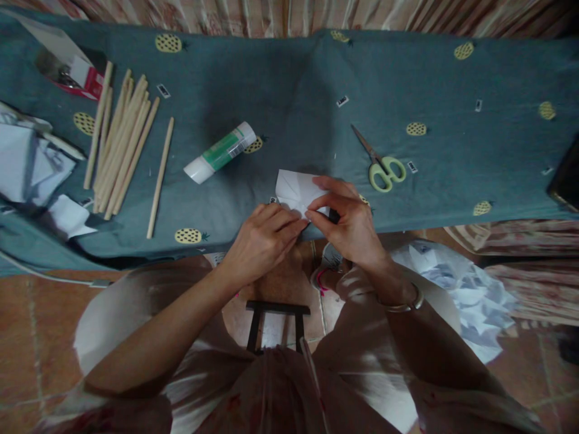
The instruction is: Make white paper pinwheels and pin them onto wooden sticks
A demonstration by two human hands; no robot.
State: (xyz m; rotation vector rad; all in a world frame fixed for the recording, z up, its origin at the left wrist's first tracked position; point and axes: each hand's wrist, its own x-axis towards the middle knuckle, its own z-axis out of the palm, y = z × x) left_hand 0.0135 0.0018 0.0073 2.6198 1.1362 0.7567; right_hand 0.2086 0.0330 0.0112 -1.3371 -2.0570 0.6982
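A small creased piece of white paper (293, 185) lies at the front edge of the cloth-covered table, between my hands. My left hand (266, 238) presses its lower left side, fingers bent together. From the right, my right hand (346, 217) pinches the paper's lower right part with thumb and index finger. The fingertips cover the paper's near edge. Beyond my left hand lies a glue stick (221, 150) with a green label, on its side. Scissors (382, 166) with light green handles rest farther right, away from my right hand.
Several wooden sticks (124, 144) lie in a bundle at left, with a single stick (160, 178) beside them. Folded papers (18, 160) and a red-white box (85, 78) are farther left. A dark object (565, 172) sits at the right edge. A plastic bag of papers (456, 283) stands below.
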